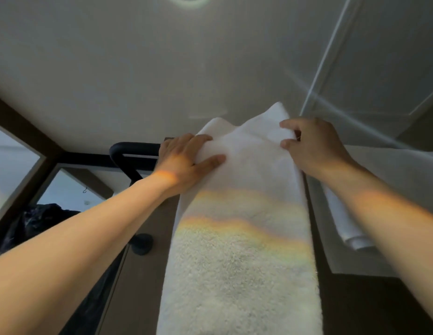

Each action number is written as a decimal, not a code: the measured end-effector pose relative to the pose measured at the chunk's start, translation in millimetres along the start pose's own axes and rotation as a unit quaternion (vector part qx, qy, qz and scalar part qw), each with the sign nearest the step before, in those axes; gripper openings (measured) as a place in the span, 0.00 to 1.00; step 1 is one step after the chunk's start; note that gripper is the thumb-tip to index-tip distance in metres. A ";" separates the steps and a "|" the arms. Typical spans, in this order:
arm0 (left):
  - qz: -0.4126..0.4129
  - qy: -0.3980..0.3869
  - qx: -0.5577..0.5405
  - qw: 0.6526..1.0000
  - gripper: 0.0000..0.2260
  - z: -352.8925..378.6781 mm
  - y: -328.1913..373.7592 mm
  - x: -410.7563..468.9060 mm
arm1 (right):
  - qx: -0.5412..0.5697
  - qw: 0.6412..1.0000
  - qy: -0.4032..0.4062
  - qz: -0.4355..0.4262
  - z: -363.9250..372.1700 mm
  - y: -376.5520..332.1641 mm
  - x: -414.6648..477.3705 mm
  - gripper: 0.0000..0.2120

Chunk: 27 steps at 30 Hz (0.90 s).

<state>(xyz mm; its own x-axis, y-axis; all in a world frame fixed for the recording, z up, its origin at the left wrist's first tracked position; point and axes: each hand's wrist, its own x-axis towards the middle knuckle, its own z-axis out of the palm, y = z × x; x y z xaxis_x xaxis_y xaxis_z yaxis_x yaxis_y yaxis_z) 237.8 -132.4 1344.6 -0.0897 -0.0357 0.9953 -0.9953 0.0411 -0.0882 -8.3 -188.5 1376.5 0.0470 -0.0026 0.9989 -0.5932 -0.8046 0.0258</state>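
Grey wall (162, 68) behind, left hand (184, 158) and right hand (314, 143) both grip one white towel (244, 238); one folded towel (346, 226) lies beside.

The white towel (244, 238) carries a rainbow band of light; the rail (128, 151) beside it is black.

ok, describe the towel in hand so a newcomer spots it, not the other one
Find the black rail left of centre. The fluffy white towel drapes down from beside it, its top gripped by the left hand and right hand. Unlike the folded white towel to its right, it hangs long, crossed by a rainbow glint.
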 end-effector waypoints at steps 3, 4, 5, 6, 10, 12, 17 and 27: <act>0.002 0.003 0.008 1.000 0.32 2.9 -1.2 3.2 | 0.009 1.000 0.011 -0.008 -1.9 -0.8 9.1 0.20; 0.001 0.008 0.015 1.000 0.32 4.1 -1.0 3.8 | 0.014 1.000 0.008 -0.007 -1.4 -0.7 12.4 0.20; 0.000 0.013 0.021 1.000 0.32 5.7 -0.6 4.4 | 0.013 1.000 -0.004 -0.003 -0.4 0.5 14.8 0.19; -0.002 0.014 0.027 1.000 0.32 6.7 -0.2 4.8 | 0.006 1.000 -0.019 0.003 0.9 1.9 16.6 0.18; -0.024 -0.003 0.067 0.997 0.34 7.0 -0.7 14.3 | -0.117 0.992 -0.044 -0.021 -4.4 -3.6 15.3 0.09; -0.037 -0.011 0.084 0.996 0.36 8.3 -0.4 17.7 | -0.112 0.989 -0.064 -0.071 -8.2 -10.7 7.7 0.13; -0.073 -0.045 0.105 0.991 0.32 7.1 9.1 16.9 | -0.189 0.967 -0.162 -0.058 1.4 -10.6 -7.3 0.22; -0.215 0.012 -0.177 0.960 0.20 -16.2 47.8 -59.5 | -0.192 0.964 -0.176 -0.058 0.0 -12.4 -6.2 0.23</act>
<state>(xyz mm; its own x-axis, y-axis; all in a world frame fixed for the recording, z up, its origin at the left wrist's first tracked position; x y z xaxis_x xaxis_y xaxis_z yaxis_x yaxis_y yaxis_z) 196.2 -112.2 1281.8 0.3326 -0.1020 0.9375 -0.8645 0.3642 0.3464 -1.3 -178.6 1370.0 0.3611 -0.1809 0.9148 -0.8179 -0.5328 0.2175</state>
